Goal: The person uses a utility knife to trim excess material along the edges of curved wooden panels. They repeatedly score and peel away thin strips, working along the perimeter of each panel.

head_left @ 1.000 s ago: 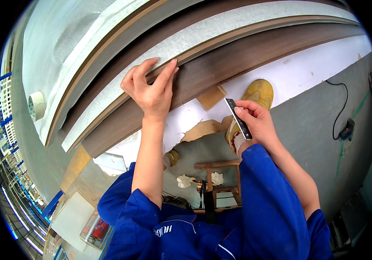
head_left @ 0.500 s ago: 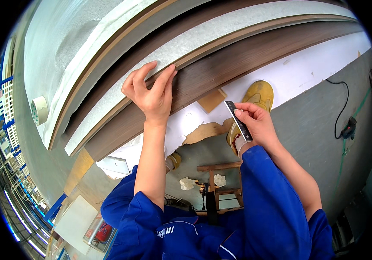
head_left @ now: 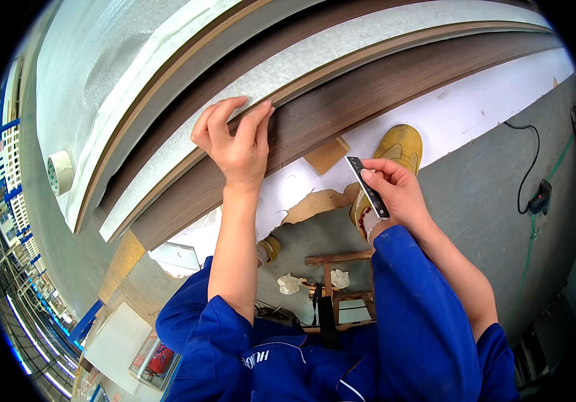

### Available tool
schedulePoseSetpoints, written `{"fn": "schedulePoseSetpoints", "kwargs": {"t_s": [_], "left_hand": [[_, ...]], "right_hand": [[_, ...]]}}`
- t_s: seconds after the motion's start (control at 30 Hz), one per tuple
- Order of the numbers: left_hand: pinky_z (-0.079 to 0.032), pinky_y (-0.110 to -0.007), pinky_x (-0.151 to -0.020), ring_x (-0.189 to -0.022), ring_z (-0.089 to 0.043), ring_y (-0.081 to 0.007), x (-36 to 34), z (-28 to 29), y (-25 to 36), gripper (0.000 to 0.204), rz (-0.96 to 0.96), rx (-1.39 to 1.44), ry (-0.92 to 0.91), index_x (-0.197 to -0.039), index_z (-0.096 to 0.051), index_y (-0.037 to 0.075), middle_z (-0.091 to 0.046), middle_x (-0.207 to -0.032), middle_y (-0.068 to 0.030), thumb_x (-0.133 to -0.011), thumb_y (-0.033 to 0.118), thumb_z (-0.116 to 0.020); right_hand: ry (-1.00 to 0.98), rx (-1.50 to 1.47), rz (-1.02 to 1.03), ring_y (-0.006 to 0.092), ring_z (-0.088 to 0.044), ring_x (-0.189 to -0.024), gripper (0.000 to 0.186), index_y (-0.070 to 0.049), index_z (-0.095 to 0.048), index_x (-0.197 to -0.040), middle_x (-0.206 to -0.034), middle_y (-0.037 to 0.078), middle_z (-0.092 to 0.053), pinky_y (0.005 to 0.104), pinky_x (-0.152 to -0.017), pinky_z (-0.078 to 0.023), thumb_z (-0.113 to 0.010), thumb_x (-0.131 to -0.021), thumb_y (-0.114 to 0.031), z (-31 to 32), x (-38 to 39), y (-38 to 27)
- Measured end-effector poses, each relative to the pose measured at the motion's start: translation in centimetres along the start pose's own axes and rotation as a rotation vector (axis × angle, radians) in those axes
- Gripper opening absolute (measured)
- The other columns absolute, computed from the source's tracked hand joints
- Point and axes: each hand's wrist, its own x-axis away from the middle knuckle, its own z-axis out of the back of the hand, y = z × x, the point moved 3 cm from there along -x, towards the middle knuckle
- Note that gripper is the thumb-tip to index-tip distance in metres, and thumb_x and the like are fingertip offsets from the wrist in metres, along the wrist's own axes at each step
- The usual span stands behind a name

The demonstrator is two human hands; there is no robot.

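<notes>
A grey floor (head_left: 476, 181) fills the zone around 3 o'clock, positions being read from the centre of the head view. Layered dark wood-grain boards (head_left: 382, 77) sweep from 9 through 12 to 2 o'clock; one of them, the pale-topped board (head_left: 301, 61), lies beneath the left hand. Blue clothing (head_left: 429, 308) occupies the region from 4 to 8 o'clock. A white sheet (head_left: 502, 97) lies along the lower side of the boards, most visible at 2 o'clock. A wooden frame (head_left: 339, 256) stands at 5 o'clock.

Left hand (head_left: 240, 153), at 11 o'clock: fingers bent and parted over the front edge of the pale-topped board; whether they grip it cannot be told. Right hand (head_left: 397, 191), at 3 o'clock: thumb and fingers closed on a flat black strip. A yellow shoe (head_left: 400, 142) rests at 2 o'clock, just beyond this hand. A pale tape roll (head_left: 61, 172) sits at 9 o'clock, near the boards' left end. The flat black strip (head_left: 369, 189), light along one edge, is tilted, its far end directed toward 11 o'clock, well apart from the left hand. Crumpled white scraps (head_left: 289, 284) lie at 6 o'clock, beside the wooden frame.
</notes>
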Motion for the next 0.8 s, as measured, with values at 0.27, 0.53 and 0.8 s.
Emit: {"fn": "schedulePoseSetpoints", "kwargs": {"t_s": [0.27,0.53,0.8], "left_hand": [[-0.041,-0.03,-0.09,-0.11,-0.047,-0.023,0.2,-0.1,0.1,0.031,-0.065,-0.018,-0.02,-0.095,-0.079,0.024,-0.061,-0.115,-0.0001,-0.07,0.005,-0.079],[-0.033,-0.033,-0.102,-0.123,-0.044,-0.0255,-0.6,-1.2,1.6,0.043,-0.078,-0.06,-0.121,-0.102,-0.078,0.028,-0.056,-0.135,-0.0024,-0.073,-0.002,-0.07],[-0.024,-0.038,-0.107,-0.132,-0.04,-0.0299,-2.3,-2.1,4.0,0.042,0.009,-0.009,-0.191,-0.104,-0.078,0.029,-0.051,-0.142,-0.0051,-0.074,0.001,-0.069]], "right_hand": [[-0.006,0.014,0.008,-0.0018,-0.05,-0.06,0.022,-0.001,-0.066,-0.113,-0.073,-0.007,-0.061,0.0169,-0.053,-0.039,-0.065,-0.095,-0.014,0.2,-0.1,0.2],[0.002,0.014,-0.002,-0.0018,-0.05,-0.062,0.022,-0.001,-0.066,-0.114,-0.074,-0.006,-0.062,0.017,-0.054,-0.04,-0.065,-0.096,-0.013,0.1,0.0,0.0],[-0.037,-0.007,-0.007,0.0001,-0.056,-0.068,0.022,0.0,-0.066,-0.115,-0.083,-0.003,-0.066,0.0166,-0.059,-0.045,-0.065,-0.095,-0.011,0.2,-0.1,0.3]]}}
